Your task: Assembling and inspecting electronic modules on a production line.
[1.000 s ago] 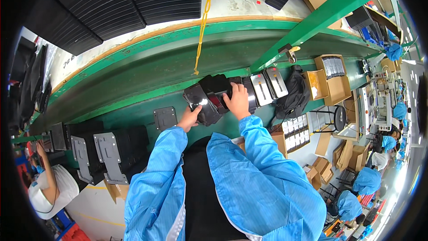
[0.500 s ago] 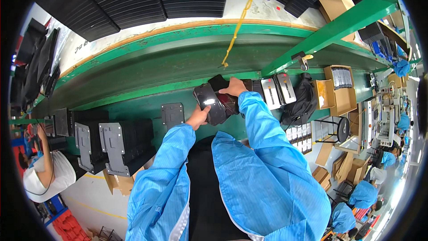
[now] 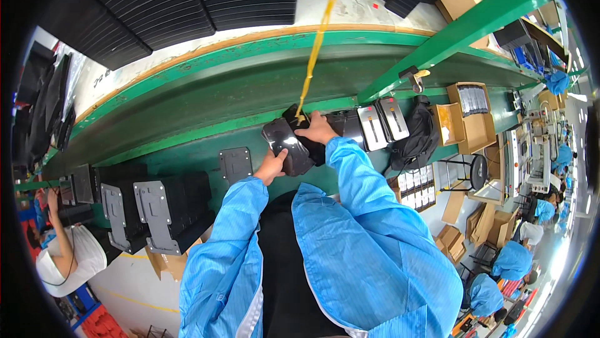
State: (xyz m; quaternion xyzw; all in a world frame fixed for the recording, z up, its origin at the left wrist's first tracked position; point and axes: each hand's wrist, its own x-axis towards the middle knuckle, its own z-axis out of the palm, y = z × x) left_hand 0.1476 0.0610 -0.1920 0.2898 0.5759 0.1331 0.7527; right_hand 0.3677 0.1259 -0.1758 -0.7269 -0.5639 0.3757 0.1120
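My left hand (image 3: 270,167) and right hand (image 3: 317,130) each have their grip closed on the glossy black panel (image 3: 289,145) above the green table (image 3: 206,104).

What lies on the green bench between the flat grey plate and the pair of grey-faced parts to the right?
In the head view, the glossy black part, held by the left hand and right hand, lies between the grey plate and grey-faced parts.

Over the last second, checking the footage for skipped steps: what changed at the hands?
The right hand slid from the black panel's right side onto its top edge. The left hand kept hold of its lower edge. The flat plate and the stacked brackets stayed put.
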